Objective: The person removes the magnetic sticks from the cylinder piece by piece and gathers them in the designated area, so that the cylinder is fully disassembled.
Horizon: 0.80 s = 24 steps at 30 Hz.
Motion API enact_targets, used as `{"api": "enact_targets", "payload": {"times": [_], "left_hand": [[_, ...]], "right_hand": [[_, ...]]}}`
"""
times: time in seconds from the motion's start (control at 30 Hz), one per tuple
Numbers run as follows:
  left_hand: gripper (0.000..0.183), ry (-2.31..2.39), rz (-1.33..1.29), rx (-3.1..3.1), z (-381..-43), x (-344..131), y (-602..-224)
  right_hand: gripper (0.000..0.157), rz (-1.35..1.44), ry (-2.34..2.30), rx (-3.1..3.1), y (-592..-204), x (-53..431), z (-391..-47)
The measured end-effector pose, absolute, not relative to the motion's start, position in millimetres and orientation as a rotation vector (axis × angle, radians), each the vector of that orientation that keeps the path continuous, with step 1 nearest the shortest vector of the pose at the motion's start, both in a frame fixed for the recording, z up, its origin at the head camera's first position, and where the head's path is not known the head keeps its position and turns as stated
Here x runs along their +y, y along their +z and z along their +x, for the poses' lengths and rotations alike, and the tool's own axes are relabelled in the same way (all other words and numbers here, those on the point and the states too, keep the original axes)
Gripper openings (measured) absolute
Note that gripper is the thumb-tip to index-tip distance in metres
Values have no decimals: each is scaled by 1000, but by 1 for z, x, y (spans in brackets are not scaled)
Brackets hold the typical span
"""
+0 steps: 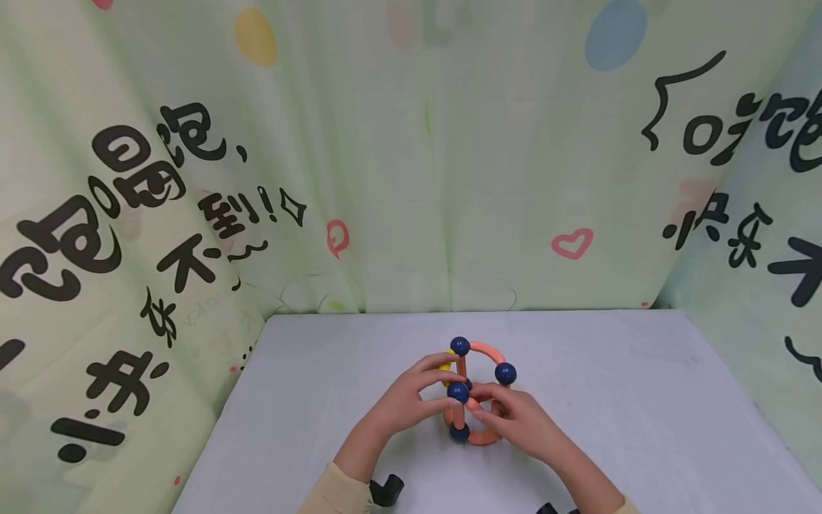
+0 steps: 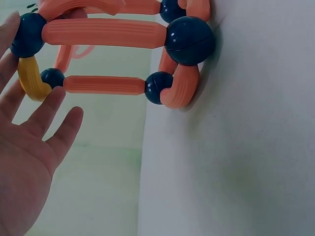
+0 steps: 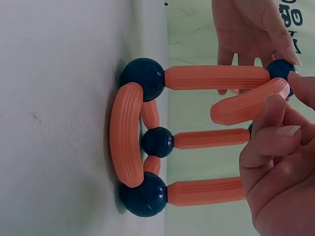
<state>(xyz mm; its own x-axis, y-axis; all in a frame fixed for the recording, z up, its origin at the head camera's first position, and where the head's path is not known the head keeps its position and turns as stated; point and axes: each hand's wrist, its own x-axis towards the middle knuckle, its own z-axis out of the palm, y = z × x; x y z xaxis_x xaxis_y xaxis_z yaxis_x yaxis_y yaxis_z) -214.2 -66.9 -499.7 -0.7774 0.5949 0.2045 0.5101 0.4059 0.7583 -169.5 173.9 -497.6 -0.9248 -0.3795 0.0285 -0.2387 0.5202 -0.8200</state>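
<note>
head view, curtain (image 1: 385, 178) behind, left hand (image 1: 412, 400) overlapping rod frame (image 1: 458, 392)

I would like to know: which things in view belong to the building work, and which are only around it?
Belong to the job:
blue balls
orange straight rods
orange curved rods at the base
orange curved rod with one end free
yellow curved rod

Only around it:
pale table
printed curtain
black objects near the head view's bottom edge, use unclear
</note>
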Motion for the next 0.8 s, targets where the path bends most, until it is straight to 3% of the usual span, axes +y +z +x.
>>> {"api": "enact_targets", "payload": {"times": [0.57, 0.8], "left_hand": [[42, 1297, 1060, 2595, -215, -66, -500], [42, 1292, 1065, 2602, -216, -65, -503]], "right_hand": [[22, -604, -1479, 2592, -500, 171, -172], [27, -548, -1401, 2653, -504, 177, -171]]}}
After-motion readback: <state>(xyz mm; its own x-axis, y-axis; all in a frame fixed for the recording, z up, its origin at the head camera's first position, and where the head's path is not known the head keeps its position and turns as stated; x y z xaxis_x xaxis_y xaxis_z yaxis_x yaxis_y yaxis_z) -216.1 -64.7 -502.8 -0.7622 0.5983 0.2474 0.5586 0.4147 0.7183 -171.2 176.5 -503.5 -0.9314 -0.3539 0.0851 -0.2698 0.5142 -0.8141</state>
